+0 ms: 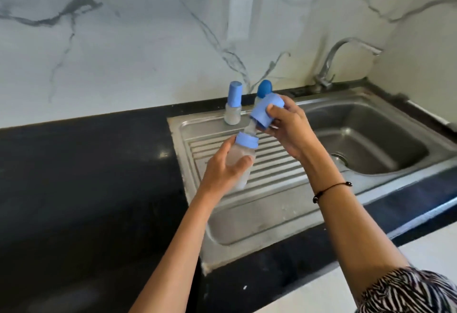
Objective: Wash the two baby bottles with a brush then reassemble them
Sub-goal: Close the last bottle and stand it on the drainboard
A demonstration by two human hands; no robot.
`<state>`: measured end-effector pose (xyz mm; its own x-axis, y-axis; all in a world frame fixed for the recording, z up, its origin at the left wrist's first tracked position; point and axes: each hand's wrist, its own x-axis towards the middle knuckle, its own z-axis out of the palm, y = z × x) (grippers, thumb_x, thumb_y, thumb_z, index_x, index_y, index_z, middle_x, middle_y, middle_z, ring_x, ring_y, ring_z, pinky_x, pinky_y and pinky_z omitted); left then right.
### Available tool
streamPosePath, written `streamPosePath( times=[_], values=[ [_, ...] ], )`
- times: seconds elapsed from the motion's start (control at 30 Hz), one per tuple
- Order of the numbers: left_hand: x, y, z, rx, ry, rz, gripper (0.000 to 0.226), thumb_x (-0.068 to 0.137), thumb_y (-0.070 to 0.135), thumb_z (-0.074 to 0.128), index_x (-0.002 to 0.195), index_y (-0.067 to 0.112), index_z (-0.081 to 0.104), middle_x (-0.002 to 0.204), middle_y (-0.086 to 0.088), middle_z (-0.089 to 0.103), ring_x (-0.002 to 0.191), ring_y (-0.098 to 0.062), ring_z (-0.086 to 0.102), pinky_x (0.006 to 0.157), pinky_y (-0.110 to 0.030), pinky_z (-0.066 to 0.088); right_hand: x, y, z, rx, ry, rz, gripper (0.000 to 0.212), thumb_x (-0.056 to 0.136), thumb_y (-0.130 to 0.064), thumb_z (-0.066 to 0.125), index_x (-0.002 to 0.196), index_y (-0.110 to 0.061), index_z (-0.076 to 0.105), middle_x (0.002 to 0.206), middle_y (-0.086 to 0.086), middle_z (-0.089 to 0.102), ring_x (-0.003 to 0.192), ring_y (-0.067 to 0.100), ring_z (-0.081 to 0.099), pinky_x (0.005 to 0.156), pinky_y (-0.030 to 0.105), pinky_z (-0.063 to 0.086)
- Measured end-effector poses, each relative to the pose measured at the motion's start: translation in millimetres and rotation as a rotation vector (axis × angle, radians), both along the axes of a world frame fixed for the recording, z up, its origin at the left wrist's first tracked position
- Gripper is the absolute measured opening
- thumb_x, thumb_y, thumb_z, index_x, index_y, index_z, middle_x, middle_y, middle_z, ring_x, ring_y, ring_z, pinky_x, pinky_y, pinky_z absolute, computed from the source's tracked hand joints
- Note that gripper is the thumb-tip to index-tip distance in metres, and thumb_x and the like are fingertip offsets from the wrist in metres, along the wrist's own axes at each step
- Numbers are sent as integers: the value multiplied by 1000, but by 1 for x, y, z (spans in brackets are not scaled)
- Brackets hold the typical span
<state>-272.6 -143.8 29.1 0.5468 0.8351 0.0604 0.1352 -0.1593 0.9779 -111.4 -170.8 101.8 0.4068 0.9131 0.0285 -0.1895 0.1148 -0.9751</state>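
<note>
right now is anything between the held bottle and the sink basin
Nothing visible. The frosted bottle with the blue collar, gripped by the left hand, is above the ribbed drainboard; the steel basin lies open to its right. The right hand holds the blue cap.

I see no readable text, labels, brand names, numbers or signs anywhere in this view. Nothing I am handling or looking at carries any writing that I can make out.
</note>
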Motion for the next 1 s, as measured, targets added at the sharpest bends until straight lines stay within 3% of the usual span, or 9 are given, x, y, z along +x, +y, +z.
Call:
streamPosePath(
  times=[0.1,0.27,0.43,0.53,0.63,0.73,0.83,0.9,1.0],
  values=[
    [26,-12,6,-4,-57,-1,59,58,64,58,111,40,57,92,8,66,81,-11,62,75,-32,53,17,-9,1,-18,-85,113,30,84,1,58,109,-15,57,86,6,62,78,17,63,75,36,53],
    [63,-31,20,-119,-235,-8,44,55,56,61,90,29,63,74,12,65,70,-2,58,63,-20,48,33,-21,2,132,148,289,33,74,-3,53,107,-4,53,93,15,68,90,30,67,82,42,54],
    [82,-42,17,-244,-392,39,32,58,51,68,80,29,71,81,2,68,81,-21,61,78,-47,50,30,-26,-2,159,161,285,32,78,-10,53,108,0,50,91,15,65,88,27,67,73,32,55],
    [92,-46,22,-175,-363,115,43,56,54,64,88,25,65,80,5,68,75,-11,64,65,-30,53,28,-25,-1,123,138,189,24,86,-10,55,108,-1,49,87,15,64,88,27,67,73,30,56],
    [100,-43,28,-89,-258,169,39,60,56,61,92,33,62,80,5,68,74,-11,66,64,-35,56,27,-23,-2,97,89,68,13,93,-9,53,105,-6,48,83,10,64,86,24,67,77,34,56],
    [104,-33,27,67,-94,227,48,66,60,58,103,29,57,82,7,65,74,-9,62,61,-28,48,26,-17,-2,9,-62,-103,27,87,-24,65,106,-12,50,92,11,66,88,23,67,82,38,57],
    [102,-25,22,200,-9,288,57,65,65,55,103,21,52,88,4,63,79,-15,60,63,-31,47,17,-4,-5,-111,-323,-272,41,81,-35,70,109,-15,47,96,2,60,84,15,63,74,30,55],
    [96,-17,17,172,-16,283,43,74,56,64,98,24,49,90,3,62,83,-16,61,64,-27,46,13,3,-7,-148,-375,-232,43,83,-37,68,113,-15,46,97,1,58,84,13,61,72,28,55],
    [77,1,5,147,-21,299,47,69,65,61,99,31,49,92,5,61,85,-14,61,69,-30,50,8,14,-7,-172,-129,4,32,93,-36,54,117,-15,50,103,4,63,86,12,62,64,24,53]
  ],
)
